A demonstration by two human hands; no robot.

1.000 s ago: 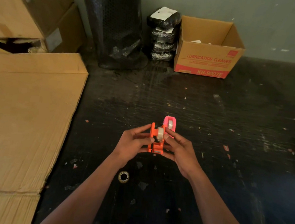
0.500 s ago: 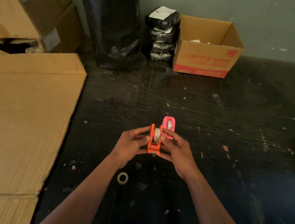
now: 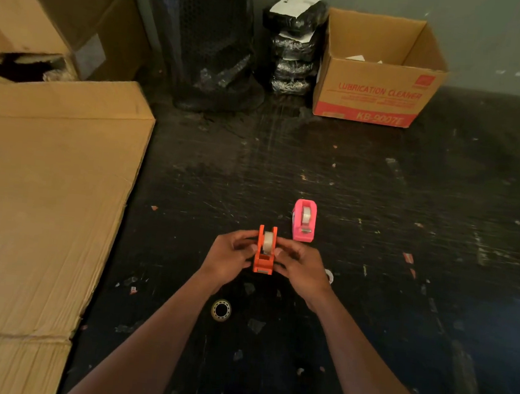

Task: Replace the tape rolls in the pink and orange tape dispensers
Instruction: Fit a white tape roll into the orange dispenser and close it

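Low in the frame, a bare ring-shaped tape core (image 3: 221, 310) lies flat on the scratched black floor (image 3: 369, 300). Just above it, at centre, your left hand (image 3: 229, 258) and right hand (image 3: 301, 268) clamp the orange tape dispenser (image 3: 265, 250) from both sides; a glossy clear tape roll (image 3: 268, 241) sits between its plastic walls. The pink tape dispenser (image 3: 303, 221) stands just beyond, apart, on open floor. Flat corrugated cardboard (image 3: 48, 194) edges the left; an open carton (image 3: 379, 72) sits upper right.
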